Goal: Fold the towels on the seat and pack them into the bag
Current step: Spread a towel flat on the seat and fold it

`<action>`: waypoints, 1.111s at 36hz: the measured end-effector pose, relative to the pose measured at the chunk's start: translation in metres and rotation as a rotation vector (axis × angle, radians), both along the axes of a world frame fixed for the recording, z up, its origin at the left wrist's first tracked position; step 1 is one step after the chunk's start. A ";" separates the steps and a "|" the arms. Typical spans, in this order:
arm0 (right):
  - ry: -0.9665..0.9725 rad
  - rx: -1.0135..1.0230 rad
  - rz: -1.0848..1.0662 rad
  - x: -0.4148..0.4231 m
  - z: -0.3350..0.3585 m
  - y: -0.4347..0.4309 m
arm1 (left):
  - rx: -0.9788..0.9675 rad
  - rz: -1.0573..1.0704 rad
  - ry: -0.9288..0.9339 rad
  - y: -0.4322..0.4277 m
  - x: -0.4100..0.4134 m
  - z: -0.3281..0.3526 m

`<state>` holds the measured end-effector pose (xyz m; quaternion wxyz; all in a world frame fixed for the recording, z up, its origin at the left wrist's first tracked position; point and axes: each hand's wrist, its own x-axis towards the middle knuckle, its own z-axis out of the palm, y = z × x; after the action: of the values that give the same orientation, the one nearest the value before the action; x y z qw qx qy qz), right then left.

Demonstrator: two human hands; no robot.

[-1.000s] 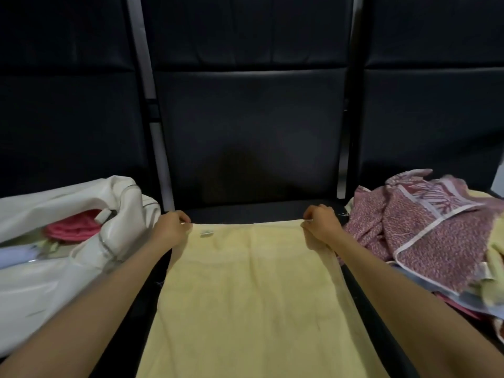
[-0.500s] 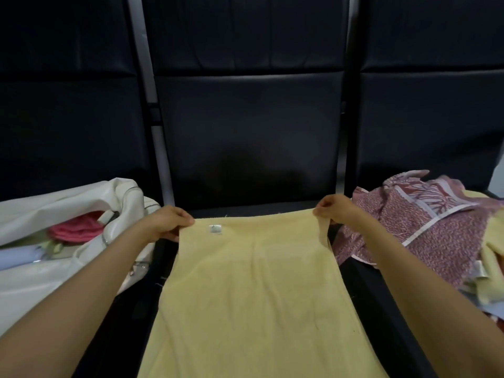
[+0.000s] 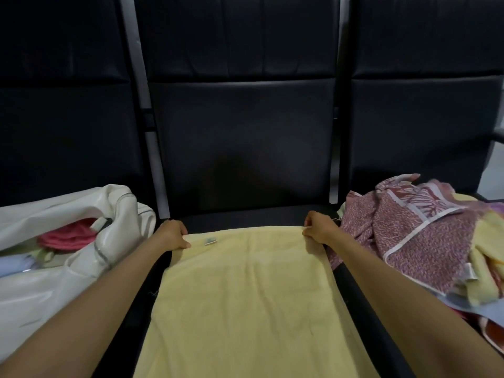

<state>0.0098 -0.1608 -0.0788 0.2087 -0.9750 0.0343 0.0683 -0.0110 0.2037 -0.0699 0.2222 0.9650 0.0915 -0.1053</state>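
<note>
We see a yellow towel [image 3: 251, 296] spread flat along the middle seat [image 3: 245, 216]. The left hand [image 3: 173, 236] and the right hand [image 3: 320, 230] each have curled fingers pinching one far corner.

On the seat to the left of the middle seat, a white bag [image 3: 68, 282] gapes open with a pink cloth [image 3: 65, 237] already inside. On the seat to its right, a heap of patterned towels [image 3: 422, 241] waits unfolded. We judge the task part done, with this towel's folding barely begun.

The far hem stops just short of the middle seat's backrest [image 3: 245, 137], leaving a bare strip. The towel's sides run close to the seat's edges, and its near end passes out of view. Open room lies above the towel, toward us.
</note>
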 end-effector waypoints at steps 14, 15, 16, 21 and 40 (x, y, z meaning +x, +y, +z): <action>-0.137 -0.061 0.086 -0.063 0.102 -0.027 | -0.360 0.034 -0.262 0.011 -0.057 0.070; -0.150 -0.060 0.088 -0.069 0.113 -0.028 | -0.391 0.030 -0.305 0.011 -0.062 0.082; -0.166 -0.056 0.092 -0.075 0.125 -0.029 | -0.413 0.020 -0.343 0.009 -0.068 0.097; -0.363 0.010 0.069 -0.100 0.198 -0.032 | -0.464 -0.052 -0.520 0.003 -0.098 0.173; -0.715 0.464 0.053 -0.211 0.317 -0.039 | -0.798 -0.049 -0.549 0.013 -0.197 0.291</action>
<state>-0.2013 -0.1995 0.2383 0.4193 -0.8651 -0.0817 -0.2629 -0.2075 0.2171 0.2213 0.5882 0.7986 -0.0406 0.1210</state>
